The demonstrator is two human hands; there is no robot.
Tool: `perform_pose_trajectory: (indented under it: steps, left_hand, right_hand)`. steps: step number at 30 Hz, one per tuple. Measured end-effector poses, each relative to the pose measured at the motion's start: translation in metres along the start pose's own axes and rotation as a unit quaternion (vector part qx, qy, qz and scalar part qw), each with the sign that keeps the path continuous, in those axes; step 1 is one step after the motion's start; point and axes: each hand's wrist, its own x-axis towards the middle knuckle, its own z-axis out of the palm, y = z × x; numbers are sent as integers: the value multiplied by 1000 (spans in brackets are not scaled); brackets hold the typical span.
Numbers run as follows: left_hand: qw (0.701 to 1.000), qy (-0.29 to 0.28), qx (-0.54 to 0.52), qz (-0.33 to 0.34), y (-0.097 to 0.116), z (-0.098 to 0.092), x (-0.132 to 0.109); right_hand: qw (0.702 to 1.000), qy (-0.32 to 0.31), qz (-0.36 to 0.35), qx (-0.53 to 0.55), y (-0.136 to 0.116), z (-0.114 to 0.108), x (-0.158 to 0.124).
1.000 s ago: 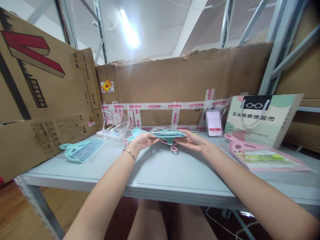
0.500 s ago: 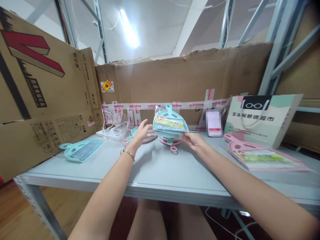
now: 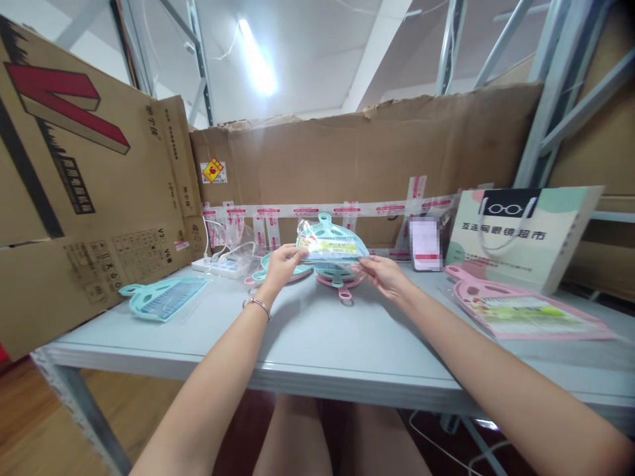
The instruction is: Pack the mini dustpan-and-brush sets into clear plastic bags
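A light-blue dustpan and brush set, wrapped in clear plastic with a yellow-green label, is held up above the table between my hands. My left hand pinches its left corner, and my right hand grips the right one. Just behind and below it lies a stack of pink and blue dustpans, partly hidden by the held set. More dustpans lie behind my left hand. To the left a blue dustpan with brush rests on the table; at the right is a wrapped pink dustpan set.
On the grey table, a phone stands upright beside a paper bag. A white power strip with cables sits at back left. Cardboard boxes line the back and the left side.
My left hand has closed on the left corner of the blue dustpan set. The set has come down slightly, moved a little left and tipped flatter.
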Motion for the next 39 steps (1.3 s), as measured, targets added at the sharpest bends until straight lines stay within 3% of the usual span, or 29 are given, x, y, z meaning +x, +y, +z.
perform_pose_trajectory:
  steps: [5, 7, 11, 13, 17, 20, 28, 32, 36, 39]
  left_hand:
    - [990, 114, 66, 50, -3, 1, -1]
    - [988, 120, 79, 57, -5, 2, -2]
    - [992, 96, 60, 49, -8, 4, -2]
    - [997, 81, 9, 8, -10, 6, -3]
    - [989, -32, -76, -126, -17, 8, -2]
    - [976, -108, -88, -170, -22, 6, 0]
    - [969, -105, -80, -209, -18, 3, 0]
    - [966, -132, -84, -204, -10, 4, -3]
    - [957, -167, -144, -190, -2, 6, -4]
    - [975, -93, -111, -169, -2, 6, 0]
  right_hand:
    - [987, -161, -7, -24, 0, 0, -12]
    - [982, -167, -43, -75, 8, 0, -12]
    - [974, -51, -166, -143, 26, -3, 3]
    - [969, -2, -205, -136, 31, -7, 14]
    - [958, -4, -245, -151, 32, -17, 33]
    - [943, -12, -236, -233, 35, -21, 43]
    - [928, 7, -231, -292, 43, -26, 47]
    - [914, 38, -244, -321, 40, -27, 50]
    - [894, 105, -263, -348, 12, -44, 59]
    - [855, 181, -286, -393, -30, -80, 59]
